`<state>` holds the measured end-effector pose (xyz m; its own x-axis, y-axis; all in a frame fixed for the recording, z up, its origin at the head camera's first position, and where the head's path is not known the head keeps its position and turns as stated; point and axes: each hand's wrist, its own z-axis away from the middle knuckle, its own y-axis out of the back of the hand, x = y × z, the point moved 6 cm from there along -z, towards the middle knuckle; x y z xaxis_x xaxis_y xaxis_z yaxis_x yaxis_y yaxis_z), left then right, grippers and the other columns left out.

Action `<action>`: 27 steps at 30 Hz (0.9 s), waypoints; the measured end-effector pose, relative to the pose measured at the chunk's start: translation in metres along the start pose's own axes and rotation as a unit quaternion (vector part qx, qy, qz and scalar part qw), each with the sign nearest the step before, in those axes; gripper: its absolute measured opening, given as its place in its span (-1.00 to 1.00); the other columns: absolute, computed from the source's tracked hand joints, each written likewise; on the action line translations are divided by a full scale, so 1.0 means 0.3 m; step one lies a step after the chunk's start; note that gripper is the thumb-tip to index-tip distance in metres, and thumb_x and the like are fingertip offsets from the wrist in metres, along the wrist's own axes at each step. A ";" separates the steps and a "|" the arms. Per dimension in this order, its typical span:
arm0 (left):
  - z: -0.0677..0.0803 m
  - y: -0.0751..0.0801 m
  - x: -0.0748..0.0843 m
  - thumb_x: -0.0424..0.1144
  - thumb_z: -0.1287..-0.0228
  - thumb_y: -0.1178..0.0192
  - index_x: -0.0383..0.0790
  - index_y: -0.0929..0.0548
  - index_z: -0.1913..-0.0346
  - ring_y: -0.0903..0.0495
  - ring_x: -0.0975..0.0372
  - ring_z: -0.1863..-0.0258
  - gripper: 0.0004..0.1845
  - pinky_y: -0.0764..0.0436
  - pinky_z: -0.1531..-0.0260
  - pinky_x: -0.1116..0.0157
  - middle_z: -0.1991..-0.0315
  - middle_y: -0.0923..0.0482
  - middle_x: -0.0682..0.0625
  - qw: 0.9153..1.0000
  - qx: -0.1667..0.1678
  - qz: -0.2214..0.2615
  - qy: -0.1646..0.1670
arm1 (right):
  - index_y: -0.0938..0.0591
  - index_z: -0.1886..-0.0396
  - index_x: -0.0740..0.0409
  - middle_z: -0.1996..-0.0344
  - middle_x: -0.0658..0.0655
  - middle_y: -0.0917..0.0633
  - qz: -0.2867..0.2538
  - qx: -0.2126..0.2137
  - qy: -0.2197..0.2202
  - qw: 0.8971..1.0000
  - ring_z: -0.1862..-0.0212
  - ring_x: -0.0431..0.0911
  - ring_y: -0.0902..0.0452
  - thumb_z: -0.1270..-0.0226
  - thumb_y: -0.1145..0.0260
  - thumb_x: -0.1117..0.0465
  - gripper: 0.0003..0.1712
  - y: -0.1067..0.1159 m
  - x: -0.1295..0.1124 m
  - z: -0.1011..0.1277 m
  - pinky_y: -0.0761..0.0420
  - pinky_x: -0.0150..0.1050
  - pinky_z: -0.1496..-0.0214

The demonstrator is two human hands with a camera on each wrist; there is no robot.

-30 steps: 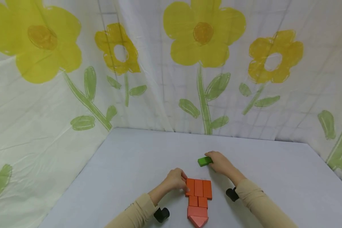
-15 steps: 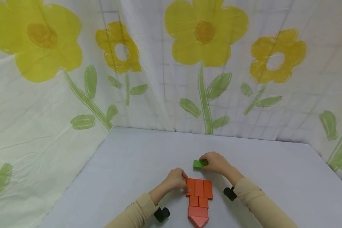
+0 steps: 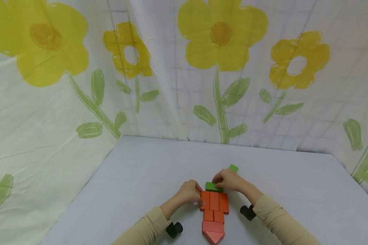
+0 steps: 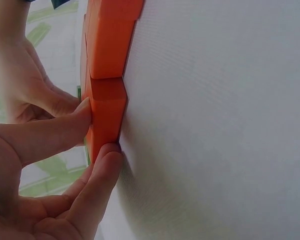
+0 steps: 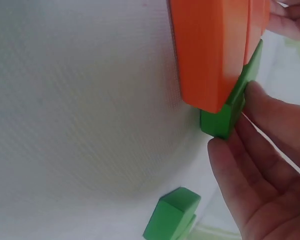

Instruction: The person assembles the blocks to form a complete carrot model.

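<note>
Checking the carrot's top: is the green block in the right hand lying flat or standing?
Flat: green block lies against the orange blocks.

Orange blocks (image 3: 214,201): seven. Green blocks (image 3: 212,186): two. Hands (image 3: 188,192): two.

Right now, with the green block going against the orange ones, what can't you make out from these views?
- Head view: the right hand covers most of the green block, so its seam with the orange blocks is hidden.
- Head view: the second green block is partly behind that hand.
- Left wrist view: the left hand and the edge cut off most orange blocks.
- Right wrist view: the orange shape's lower end is out of frame.
</note>
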<state>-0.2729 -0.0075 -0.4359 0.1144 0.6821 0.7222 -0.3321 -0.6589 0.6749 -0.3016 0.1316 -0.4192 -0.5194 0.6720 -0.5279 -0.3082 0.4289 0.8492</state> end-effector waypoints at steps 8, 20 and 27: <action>-0.002 0.000 -0.003 -0.39 0.38 -0.46 -0.34 -0.54 0.43 -0.40 0.21 0.55 -0.66 -0.43 0.53 0.29 0.58 -0.44 0.02 1.000 0.000 0.004 0.004 | -0.65 0.32 0.28 0.43 0.04 -0.66 -0.015 -0.009 -0.007 1.000 0.38 -0.20 -0.52 -0.01 -0.33 0.33 -0.82 -0.005 -0.007 0.007 -0.50 -0.34 0.34; -0.007 -0.006 -0.010 -0.39 0.37 -0.46 -0.35 -0.56 0.40 -0.43 0.21 0.54 -0.64 -0.46 0.53 0.28 0.56 -0.47 0.01 1.000 0.001 0.005 0.013 | -0.63 0.37 0.28 0.45 0.10 -0.62 0.026 0.177 -0.170 0.969 0.35 -0.04 -0.50 -0.05 -0.24 0.39 -0.88 0.124 0.116 0.037 -0.48 -0.17 0.35; -0.007 -0.007 -0.012 -0.38 0.38 -0.47 -0.34 -0.56 0.41 -0.43 0.22 0.54 -0.65 -0.46 0.53 0.30 0.56 -0.47 0.02 1.000 0.003 0.000 0.015 | -0.55 0.52 0.27 0.57 0.09 -0.53 0.059 0.109 -0.256 0.959 0.50 -0.08 -0.41 0.06 -0.35 0.22 -0.80 0.128 0.158 0.072 -0.41 -0.24 0.50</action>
<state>-0.2746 -0.0079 -0.4403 0.0874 0.6914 0.7172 -0.3272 -0.6600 0.6762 -0.3208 0.1931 -0.4118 -0.0640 0.9080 -0.4141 -0.0682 0.4100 0.9095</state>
